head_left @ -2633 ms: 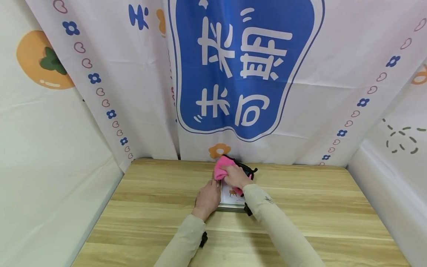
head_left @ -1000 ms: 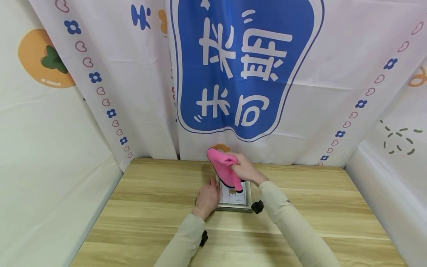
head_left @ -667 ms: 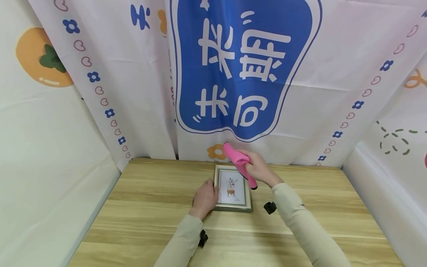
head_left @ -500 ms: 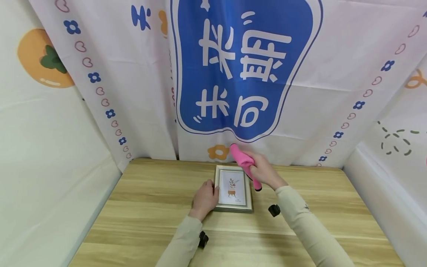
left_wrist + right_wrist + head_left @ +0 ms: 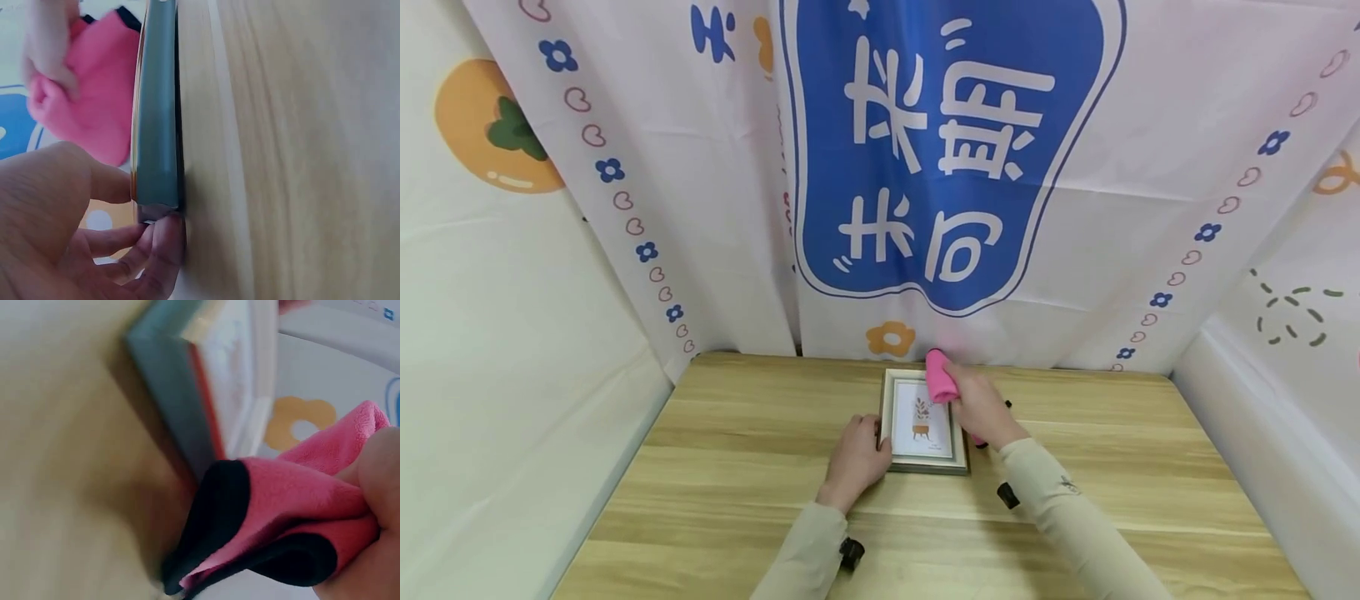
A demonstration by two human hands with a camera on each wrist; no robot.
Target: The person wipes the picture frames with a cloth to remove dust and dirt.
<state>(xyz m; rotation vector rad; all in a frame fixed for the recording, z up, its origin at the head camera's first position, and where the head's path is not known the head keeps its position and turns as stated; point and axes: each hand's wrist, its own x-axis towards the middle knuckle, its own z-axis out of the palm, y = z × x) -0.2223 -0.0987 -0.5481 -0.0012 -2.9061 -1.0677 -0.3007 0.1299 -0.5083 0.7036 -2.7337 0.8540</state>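
A picture frame (image 5: 921,425) with a pale border and a potted-plant print lies face up on the wooden table. At its left side, my left hand (image 5: 855,458) holds the edge. The left wrist view shows the thumb on the front rim of the frame (image 5: 157,112) and the other fingers around its corner. My right hand (image 5: 987,408) grips a folded pink cloth (image 5: 941,380) at the frame's upper right corner. Black trim edges the cloth (image 5: 294,487) in the right wrist view, where it hangs against the frame's grey-green side (image 5: 165,394).
The wooden table (image 5: 760,483) runs back to a white curtain (image 5: 1120,275) with a large blue printed patch. White panels (image 5: 535,333) stand along both sides. Black bands (image 5: 1008,496) sit at the wrists.
The pink cloth has gone from over the picture to the right, lifted, then lowered to the upper right corner. My left hand has slid slightly down and left along the frame's edge.
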